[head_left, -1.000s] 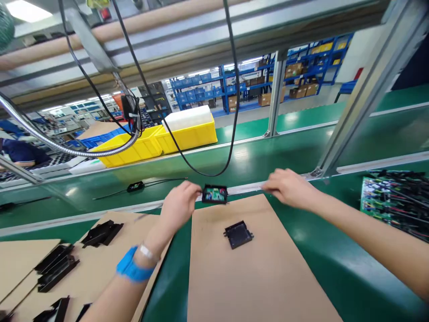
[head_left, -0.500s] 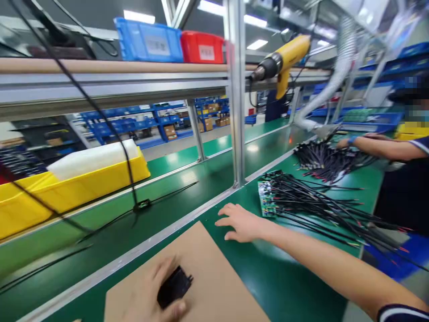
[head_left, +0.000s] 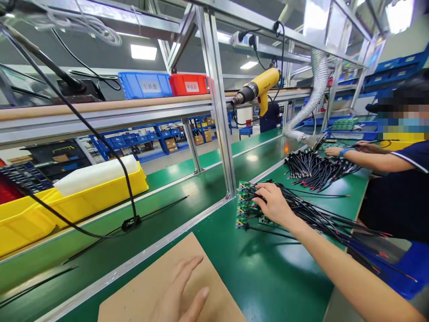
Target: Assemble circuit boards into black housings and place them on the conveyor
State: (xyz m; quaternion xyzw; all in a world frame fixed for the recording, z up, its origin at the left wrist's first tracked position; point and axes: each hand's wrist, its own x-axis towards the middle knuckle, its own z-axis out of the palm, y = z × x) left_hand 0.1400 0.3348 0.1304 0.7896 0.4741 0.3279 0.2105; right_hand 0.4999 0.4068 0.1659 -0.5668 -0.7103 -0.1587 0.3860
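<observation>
My left hand (head_left: 182, 293) is at the bottom, over a brown cardboard sheet (head_left: 144, 286). Its fingers are spread, with nothing visible between them. Over on the bench's right side, my right hand (head_left: 273, 203) reaches into a row of green circuit boards (head_left: 241, 205) with black cables (head_left: 321, 217) attached. Its fingers are bent around the edge of a board near the cable ends; the exact contact is partly hidden by the hand. The cables trail to the right, past the bench edge.
A co-worker's arm (head_left: 372, 158) is behind a second cable bundle (head_left: 315, 170). A yellow heat gun (head_left: 263, 87) hangs near the metal post (head_left: 219, 107). Yellow bins (head_left: 83, 201) stand on the left, with a black cord (head_left: 100, 134) hanging in front. The bench (head_left: 278, 277) is green.
My right hand has moved from the bare bench onto the circuit boards, its fingers now bent. The black part by my left hand is out of sight. The view has tilted up.
</observation>
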